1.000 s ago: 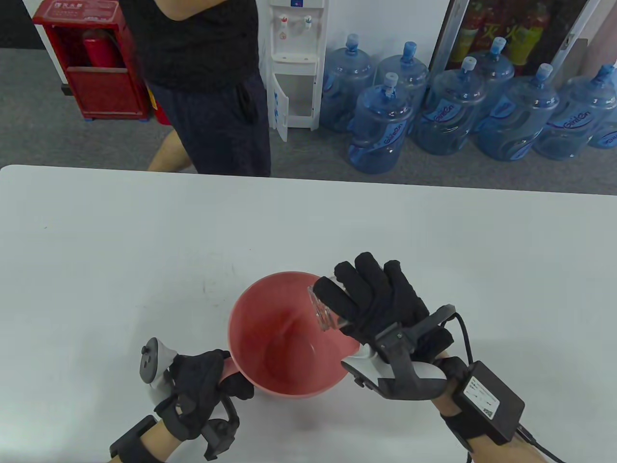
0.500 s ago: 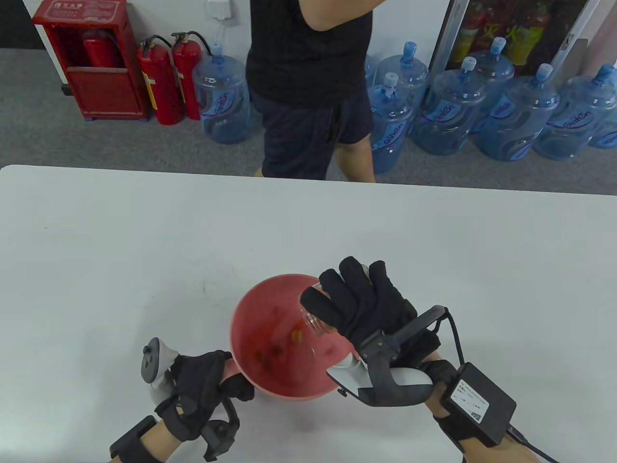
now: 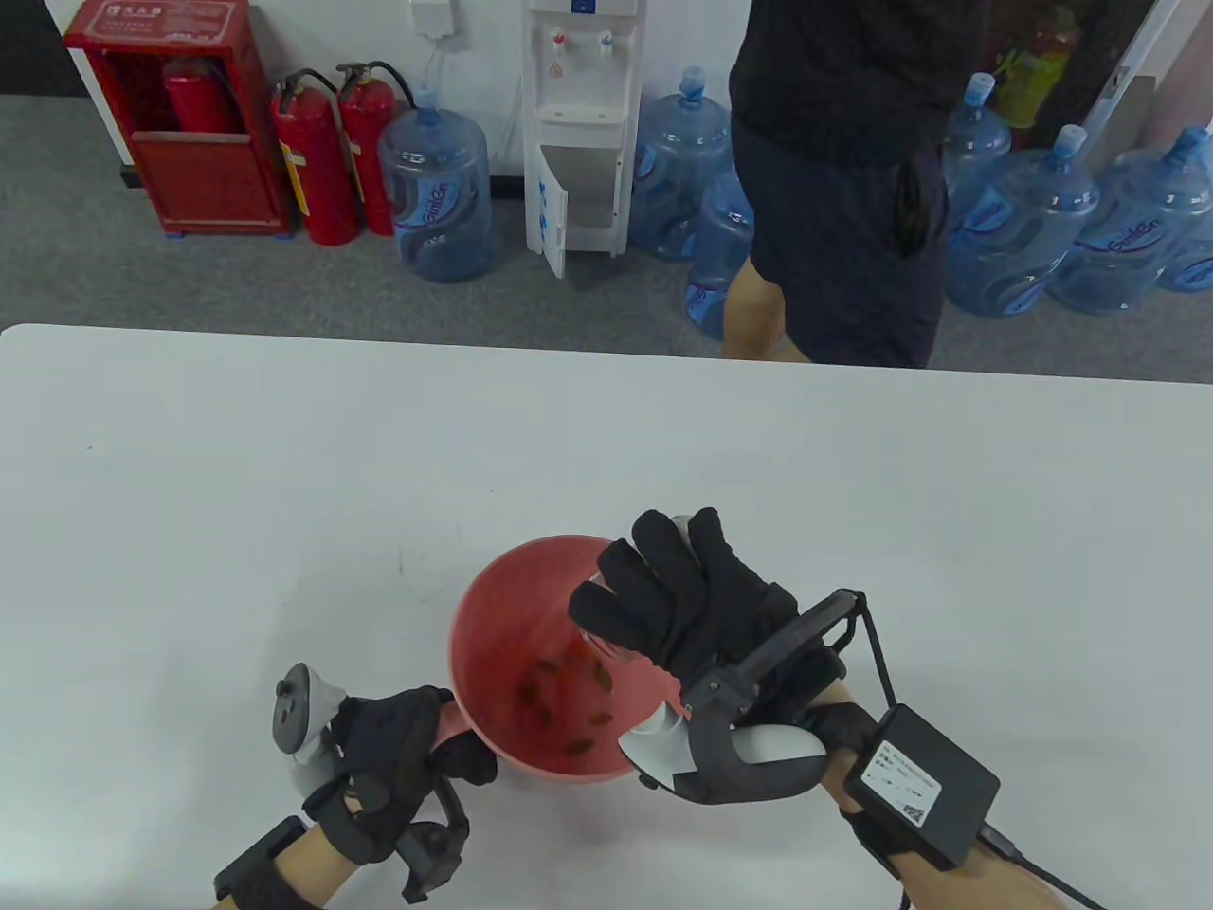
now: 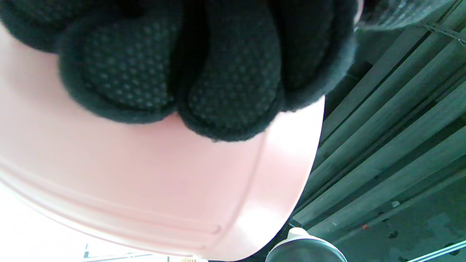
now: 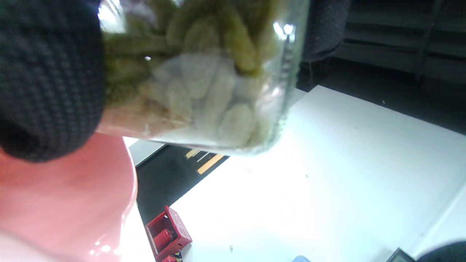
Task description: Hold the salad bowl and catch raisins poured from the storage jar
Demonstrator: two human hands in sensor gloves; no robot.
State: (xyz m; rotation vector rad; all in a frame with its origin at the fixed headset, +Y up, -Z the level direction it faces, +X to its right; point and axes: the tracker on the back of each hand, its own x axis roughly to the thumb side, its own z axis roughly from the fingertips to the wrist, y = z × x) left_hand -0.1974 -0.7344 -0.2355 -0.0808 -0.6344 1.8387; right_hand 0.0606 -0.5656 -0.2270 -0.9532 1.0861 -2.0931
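Note:
A pink salad bowl [image 3: 493,607] sits on the white table, near the front. My left hand [image 3: 431,739] grips its near-left rim; in the left wrist view my fingertips [image 4: 225,98] press on the bowl's pink outer wall [image 4: 145,189]. My right hand [image 3: 673,597] holds a clear glass storage jar [image 3: 606,649] tipped steeply, mouth down over the bowl's right side. Several dark raisins [image 3: 569,692] lie in the bowl's bottom. In the right wrist view the jar [image 5: 204,83] shows raisins packed near its mouth, with the bowl's rim [image 5: 72,203] below it.
The white table [image 3: 284,474] stretches wide around the bowl. A person in dark clothes [image 3: 834,190] stands past the far edge at the right. Water bottles [image 3: 1090,227], a dispenser [image 3: 578,123] and red fire extinguishers [image 3: 322,152] line the back wall.
My right hand has moved left and tipped the jar further. Raisins have fallen into the bowl, which was empty a second ago. The person behind has walked from left to right.

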